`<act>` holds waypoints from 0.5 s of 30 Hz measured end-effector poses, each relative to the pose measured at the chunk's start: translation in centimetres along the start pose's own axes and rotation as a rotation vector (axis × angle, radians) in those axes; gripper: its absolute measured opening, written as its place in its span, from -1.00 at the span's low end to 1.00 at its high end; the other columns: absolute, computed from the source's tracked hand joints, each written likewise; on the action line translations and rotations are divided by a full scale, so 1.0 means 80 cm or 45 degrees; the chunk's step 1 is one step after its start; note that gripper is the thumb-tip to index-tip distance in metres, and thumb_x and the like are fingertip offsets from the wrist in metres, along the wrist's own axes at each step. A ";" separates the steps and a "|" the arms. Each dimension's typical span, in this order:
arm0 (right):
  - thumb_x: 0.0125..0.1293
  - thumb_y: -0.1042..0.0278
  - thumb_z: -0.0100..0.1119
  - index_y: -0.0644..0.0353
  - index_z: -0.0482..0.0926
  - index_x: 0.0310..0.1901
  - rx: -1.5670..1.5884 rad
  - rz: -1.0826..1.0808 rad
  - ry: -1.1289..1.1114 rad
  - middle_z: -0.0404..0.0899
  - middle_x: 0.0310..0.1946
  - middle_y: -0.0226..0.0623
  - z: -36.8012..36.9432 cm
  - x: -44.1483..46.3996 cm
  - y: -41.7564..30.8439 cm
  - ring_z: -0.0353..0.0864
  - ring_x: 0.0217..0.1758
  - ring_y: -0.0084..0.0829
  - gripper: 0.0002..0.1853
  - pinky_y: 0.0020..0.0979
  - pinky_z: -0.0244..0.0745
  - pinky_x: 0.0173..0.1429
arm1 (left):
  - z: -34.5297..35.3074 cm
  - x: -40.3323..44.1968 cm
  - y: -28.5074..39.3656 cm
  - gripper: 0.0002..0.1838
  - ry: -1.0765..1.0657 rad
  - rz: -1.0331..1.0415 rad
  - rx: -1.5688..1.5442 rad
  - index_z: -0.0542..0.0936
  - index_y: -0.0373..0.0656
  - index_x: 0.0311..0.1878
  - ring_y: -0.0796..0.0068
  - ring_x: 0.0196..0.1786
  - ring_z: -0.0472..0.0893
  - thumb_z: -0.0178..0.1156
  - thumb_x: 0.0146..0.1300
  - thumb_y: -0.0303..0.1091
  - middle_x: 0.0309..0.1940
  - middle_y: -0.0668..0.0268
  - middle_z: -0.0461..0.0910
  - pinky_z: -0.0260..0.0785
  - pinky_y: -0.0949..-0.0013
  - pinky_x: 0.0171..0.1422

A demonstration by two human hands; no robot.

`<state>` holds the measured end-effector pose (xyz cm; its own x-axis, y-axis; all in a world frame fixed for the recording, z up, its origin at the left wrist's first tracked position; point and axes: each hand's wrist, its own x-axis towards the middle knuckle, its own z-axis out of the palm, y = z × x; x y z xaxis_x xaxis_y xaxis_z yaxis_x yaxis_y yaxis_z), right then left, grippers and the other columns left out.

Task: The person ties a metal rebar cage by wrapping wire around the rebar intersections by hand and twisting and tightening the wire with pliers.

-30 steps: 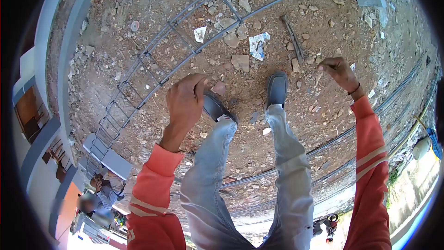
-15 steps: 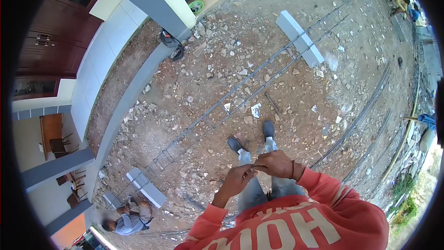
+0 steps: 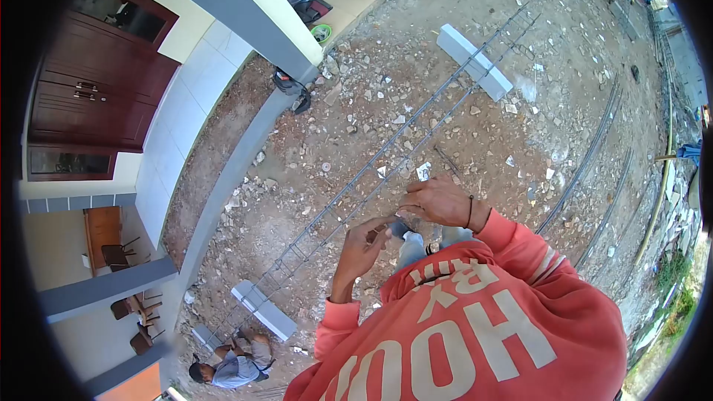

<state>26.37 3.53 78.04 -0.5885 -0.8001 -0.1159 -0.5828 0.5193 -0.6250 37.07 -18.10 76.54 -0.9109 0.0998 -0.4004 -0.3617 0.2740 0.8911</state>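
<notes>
The person's left hand (image 3: 360,251) and right hand (image 3: 440,200) are held in front of the body, just beside each other. The left fingers are bent, the right ones curled downward with their tips near the left fingertips; whether either pinches something thin, I cannot tell. A dark band (image 3: 470,212) circles the right wrist.

The red sweatshirt (image 3: 475,289) bears large cream capitals, upside down in this view; an H and an O are readable, the rest cut off or folded. Smaller cream lettering nearer the collar is creased and hard to read.

Nearest the hands is a long, ladder-like frame of dark steel rods (image 3: 406,128), untouched by either, slanting from near left to far right beyond them. It lies across a pale grey rectangular block (image 3: 454,46) at the far end and another similar grey block (image 3: 271,315) at near left. Beside the near block crouches a person in a light blue shirt (image 3: 236,371).

On the rubble-strewn brown ground (image 3: 327,126) is a white printed scrap (image 3: 424,171), too small to read. Loose dark rods (image 3: 581,167) lie at right.
</notes>
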 end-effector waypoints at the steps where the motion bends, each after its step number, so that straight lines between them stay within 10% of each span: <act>1: 0.32 0.17 0.15 0.10 0.63 -0.17 -0.002 0.002 0.010 0.63 -0.24 -0.23 0.000 0.000 -0.009 0.65 -0.11 -0.08 -0.79 -0.07 0.52 -0.08 | 0.005 0.003 0.009 -0.74 0.054 0.022 -0.207 0.72 -0.28 -0.06 0.63 -0.39 0.43 0.26 0.38 -0.27 -0.41 0.41 0.64 0.27 0.46 -0.31; 10: 0.40 0.15 0.07 0.09 0.64 -0.16 -0.069 0.127 0.102 0.65 -0.21 -0.22 -0.017 -0.026 -0.024 0.65 -0.14 -0.08 -0.77 -0.08 0.51 -0.13 | -0.026 -0.004 -0.006 -0.74 0.373 0.080 -0.011 0.74 -0.28 -0.20 0.71 -0.50 0.28 0.27 0.38 -0.25 -0.59 0.48 0.47 0.08 0.48 -0.43; 15: 0.46 0.13 0.07 0.18 0.56 -0.20 0.280 0.042 0.600 0.58 -0.31 -0.23 0.006 -0.029 -0.017 0.64 -0.24 -0.16 -0.73 -0.18 0.52 -0.13 | -0.014 -0.020 0.005 -0.73 0.288 0.055 -0.258 0.74 -0.25 -0.27 0.71 -0.55 0.29 0.26 0.38 -0.23 -0.64 0.50 0.40 0.07 0.48 -0.45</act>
<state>28.80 4.50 78.75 -0.8226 -0.5359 0.1903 -0.4581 0.4260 -0.7802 38.15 -19.25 77.76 -0.9392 -0.1149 -0.3236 -0.3331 0.0759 0.9398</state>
